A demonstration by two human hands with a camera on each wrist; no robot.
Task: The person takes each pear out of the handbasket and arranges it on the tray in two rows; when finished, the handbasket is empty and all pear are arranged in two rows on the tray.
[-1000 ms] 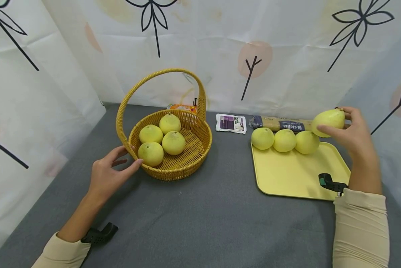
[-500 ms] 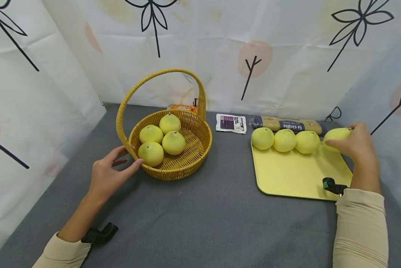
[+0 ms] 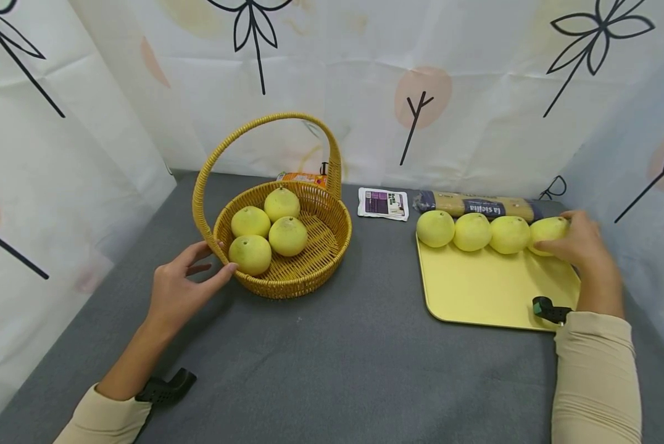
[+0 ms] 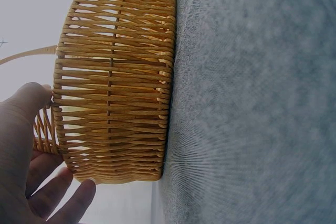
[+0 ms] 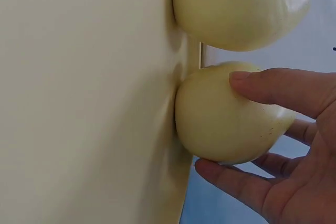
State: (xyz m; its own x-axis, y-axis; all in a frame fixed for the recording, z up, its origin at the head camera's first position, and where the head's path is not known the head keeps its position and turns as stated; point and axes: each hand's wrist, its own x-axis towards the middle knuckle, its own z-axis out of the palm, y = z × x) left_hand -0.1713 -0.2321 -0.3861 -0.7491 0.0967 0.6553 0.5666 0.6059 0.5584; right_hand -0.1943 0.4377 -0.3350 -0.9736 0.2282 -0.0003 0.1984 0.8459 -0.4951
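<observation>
A yellow woven basket (image 3: 332, 265) with a tall arched handle holds several pale yellow-green pomelos (image 3: 287, 237). My left hand (image 3: 184, 277) grips its rim at the foot of the handle, thumb and fingers on either side, as the left wrist view also shows. On the right, a row of pomelos (image 3: 472, 232) sits along the back edge of a yellow tray (image 3: 482, 290). At the row's right end, my right hand (image 3: 582, 243) holds a pomelo (image 5: 226, 116) between thumb and fingers. That pomelo stands on the tray in the right wrist view.
Behind the row lies a packet of pasta (image 3: 484, 205) marked "la sicilia". A small white and purple sachet (image 3: 383, 204) rests between basket and tray. An orange packet (image 3: 304, 179) is partly hidden behind the basket. Patterned curtains (image 3: 365, 92) border the grey table (image 3: 332, 370).
My right hand has lowered the pomelo from above the tray to the row's right end, then shifted it slightly left against its neighbour. My left hand has stayed on the basket.
</observation>
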